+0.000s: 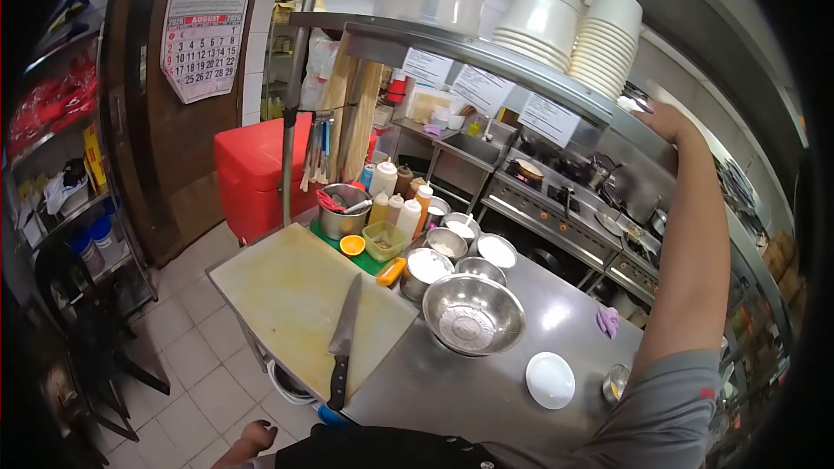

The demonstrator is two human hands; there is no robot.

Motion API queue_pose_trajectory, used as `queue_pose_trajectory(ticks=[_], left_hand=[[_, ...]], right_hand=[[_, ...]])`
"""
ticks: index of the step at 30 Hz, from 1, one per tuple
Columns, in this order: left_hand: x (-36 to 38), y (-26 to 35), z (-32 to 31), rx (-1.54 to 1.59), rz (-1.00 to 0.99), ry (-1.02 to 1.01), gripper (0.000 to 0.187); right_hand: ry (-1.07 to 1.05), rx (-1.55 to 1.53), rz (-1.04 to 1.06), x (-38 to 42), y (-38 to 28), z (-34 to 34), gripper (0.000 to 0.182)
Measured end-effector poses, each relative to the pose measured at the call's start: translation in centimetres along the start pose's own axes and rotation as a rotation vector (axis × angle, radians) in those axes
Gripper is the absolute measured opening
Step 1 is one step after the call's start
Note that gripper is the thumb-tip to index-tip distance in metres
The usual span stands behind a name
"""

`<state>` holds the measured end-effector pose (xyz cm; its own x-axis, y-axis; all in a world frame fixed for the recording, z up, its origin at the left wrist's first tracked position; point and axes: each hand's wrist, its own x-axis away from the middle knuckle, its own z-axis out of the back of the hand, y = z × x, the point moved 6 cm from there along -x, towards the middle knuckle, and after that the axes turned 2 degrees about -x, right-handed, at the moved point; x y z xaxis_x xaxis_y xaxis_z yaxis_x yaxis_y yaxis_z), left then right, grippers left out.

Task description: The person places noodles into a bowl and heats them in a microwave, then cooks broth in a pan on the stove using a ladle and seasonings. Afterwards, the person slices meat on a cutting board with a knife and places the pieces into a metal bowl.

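My right hand (667,122) is raised at the upper right, by the end of the overhead shelf (556,91). Its fingers are bent around something small and bright that I cannot make out. Stacks of white tubs (604,43) stand just left of it. Low at the left, my left hand (254,439) hangs beside the counter, fingers loosely bent and apart, holding nothing. Nearest to it, a black-handled knife (346,330) lies on the cutting board (287,304). A steel mixing bowl (473,317) and a white plate (550,380) sit on the steel counter (391,404).
Bowls of white powder (428,267), squeeze bottles (408,217) and a steel pot (343,219) crowd the counter's far side. A small bowl (615,382) and a purple cloth (607,321) lie right. Stoves (556,217) stand beyond; a red bin (252,174) is left.
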<state>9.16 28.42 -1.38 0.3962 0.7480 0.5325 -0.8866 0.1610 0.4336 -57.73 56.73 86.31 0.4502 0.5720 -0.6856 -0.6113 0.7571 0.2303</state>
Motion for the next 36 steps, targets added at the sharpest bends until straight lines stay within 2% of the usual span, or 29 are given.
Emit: queue_pose_trajectory(ticks=[1,3,5,6,8,10,12,14,17,20,23,24,26,29,30,32,33,34,35,36], left_hand=[[-0.3,-0.5,1.4,0.050,0.000,0.086,0.049],[-1.6,-1.6,4.9,0.129,-0.023,0.257,0.044],[-2.4,-2.1,9.2,0.185,-0.086,0.449,0.038],[-2.4,-1.8,12.3,0.206,-0.131,0.559,0.036],[0.5,2.5,19.6,0.303,-0.102,0.666,0.035],[-0.8,4.0,23.4,0.520,-0.201,0.769,0.033],[0.8,10.1,26.7,0.754,-0.381,0.662,0.030],[3.5,18.2,28.3,0.830,-0.546,0.423,0.028],[5.8,28.1,27.5,0.829,-0.774,0.173,0.027],[10.0,36.6,25.9,0.774,-1.058,-0.073,0.029],[13.7,42.1,23.4,0.753,-1.240,-0.367,0.034],[15.3,43.5,23.0,0.706,-1.326,-0.451,0.038],[17.8,45.5,22.0,0.697,-1.205,-0.753,0.057],[21.8,47.3,20.2,1.020,-1.184,-1.340,0.069],[22.3,47.7,19.8,1.097,-1.159,-1.432,0.072],[23.0,48.0,18.7,1.261,-1.079,-1.617,0.079],[22.7,48.2,18.6,1.425,-0.990,-1.548,0.078],[22.2,48.1,18.1,1.592,-0.857,-1.478,0.076],[20.3,48.2,16.8,1.607,-0.753,-1.399,0.068],[18.0,47.8,15.2,1.550,-0.667,-1.297,0.063]], right_hand=[[-0.225,0.047,0.024,-0.2,-0.8,-0.5,0.052],[-0.371,0.091,-0.004,-0.2,-0.5,-1.2,0.045],[-0.212,0.083,-0.102,0.3,1.5,-0.9,0.038],[-0.233,0.082,-0.100,0.9,0.9,0.0,0.036],[-0.275,0.078,-0.107,3.2,-1.0,3.3,0.033],[-0.219,0.074,-0.117,5.0,-0.8,4.4,0.035],[-0.188,-0.030,-0.133,7.3,-0.9,5.3,0.037],[-0.174,-0.236,-0.154,9.8,-2.3,6.2,0.041],[-0.106,-0.377,-0.161,12.0,-2.6,7.4,0.036],[-0.172,-0.234,-0.041,12.8,-4.2,8.2,0.032],[0.025,-0.145,-0.074,14.0,-3.5,9.9,0.036],[0.152,-0.190,-0.030,15.2,-4.3,10.9,0.038],[0.405,-0.272,0.063,19.8,-7.9,12.7,0.040],[0.474,-0.486,0.127,27.9,-16.0,10.8,0.027],[0.501,-0.548,0.172,30.5,-18.3,8.1,0.023],[0.082,-0.827,0.163,33.6,-24.7,2.8,0.025],[0.149,-0.672,0.400,35.8,-28.1,0.3,0.040],[0.053,-0.528,0.452,36.6,-30.5,-2.9,0.046],[-0.099,-0.402,0.496,38.8,-32.2,-5.3,0.053],[-0.166,-0.488,0.467,40.2,-32.9,-5.8,0.053]])
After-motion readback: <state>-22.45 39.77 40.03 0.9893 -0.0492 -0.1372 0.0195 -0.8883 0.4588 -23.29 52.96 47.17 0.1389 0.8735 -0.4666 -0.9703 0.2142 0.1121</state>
